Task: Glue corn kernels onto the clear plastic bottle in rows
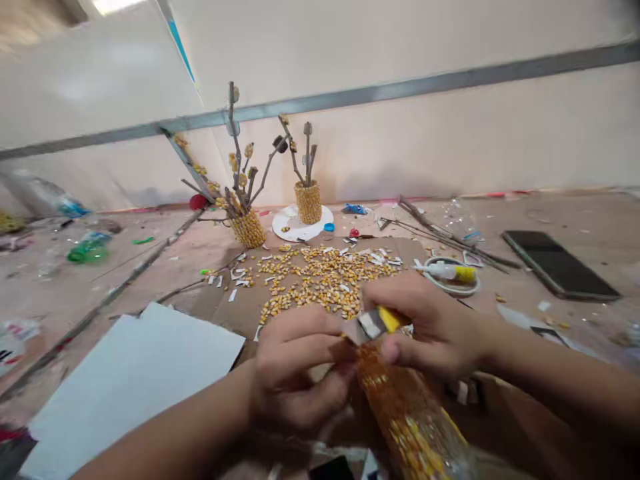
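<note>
My right hand (430,327) is closed round a yellow-and-grey utility knife (377,323), its flat grey end pointing left toward my other fingers. Beneath it, a clear plastic bottle (400,400) lies tilted toward me, with yellow corn kernels and an amber tint showing through. My left hand (300,367) pinches at the bottle's far end; whatever is between its fingertips is too small to make out. Just beyond both hands, loose corn kernels (320,280) and white paper scraps are spread over a cardboard sheet (215,303).
Two corn-covered pots with twigs, a left one (249,230) and a right one (309,202) on a white disc (283,223), stand near the wall. White paper (145,380) lies left. On the right are a glue bottle (450,271), loose twigs (440,233) and a phone (560,263).
</note>
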`<move>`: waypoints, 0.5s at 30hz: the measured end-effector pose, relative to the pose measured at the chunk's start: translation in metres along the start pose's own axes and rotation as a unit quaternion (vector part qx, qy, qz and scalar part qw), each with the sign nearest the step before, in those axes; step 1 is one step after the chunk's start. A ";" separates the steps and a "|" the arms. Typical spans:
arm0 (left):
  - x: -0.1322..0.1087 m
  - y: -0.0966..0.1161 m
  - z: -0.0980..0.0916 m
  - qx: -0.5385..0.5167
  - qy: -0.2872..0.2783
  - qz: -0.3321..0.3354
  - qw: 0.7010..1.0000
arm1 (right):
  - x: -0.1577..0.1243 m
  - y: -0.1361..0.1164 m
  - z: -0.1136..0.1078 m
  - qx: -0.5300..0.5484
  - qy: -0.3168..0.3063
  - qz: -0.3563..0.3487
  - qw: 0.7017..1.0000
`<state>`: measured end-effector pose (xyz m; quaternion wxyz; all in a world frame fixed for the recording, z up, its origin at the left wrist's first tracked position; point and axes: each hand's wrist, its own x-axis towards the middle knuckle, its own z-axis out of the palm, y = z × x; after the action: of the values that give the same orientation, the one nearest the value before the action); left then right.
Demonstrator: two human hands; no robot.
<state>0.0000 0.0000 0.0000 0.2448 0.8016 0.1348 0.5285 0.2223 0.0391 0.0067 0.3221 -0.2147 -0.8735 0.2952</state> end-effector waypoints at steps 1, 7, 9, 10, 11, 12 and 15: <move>-0.001 0.001 -0.003 -0.038 0.000 -0.030 0.999 | 0.000 -0.001 0.002 -0.011 -0.001 -0.014 1.000; -0.004 0.008 -0.004 -0.246 0.090 -0.191 0.946 | 0.000 -0.006 0.010 -0.086 0.008 -0.042 0.995; -0.003 0.011 -0.001 -0.303 0.111 -0.224 0.919 | 0.000 -0.009 0.012 -0.104 0.012 -0.037 0.994; -0.002 0.012 0.001 -0.327 0.110 -0.238 0.908 | 0.000 -0.010 0.013 -0.113 0.012 -0.035 0.993; -0.002 0.013 0.002 -0.346 0.106 -0.250 0.898 | 0.000 -0.011 0.014 -0.123 0.012 -0.032 0.992; -0.001 0.014 0.003 -0.361 0.102 -0.258 0.890 | 0.000 -0.012 0.015 -0.133 0.014 -0.031 0.991; 0.000 0.016 0.003 -0.387 0.098 -0.280 0.873 | -0.001 -0.015 0.017 -0.159 0.025 -0.030 0.986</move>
<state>0.0024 -0.0141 0.0070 0.6587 0.5158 0.1611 0.5236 0.2086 0.0216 0.0054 0.3146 -0.2440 -0.9071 0.1368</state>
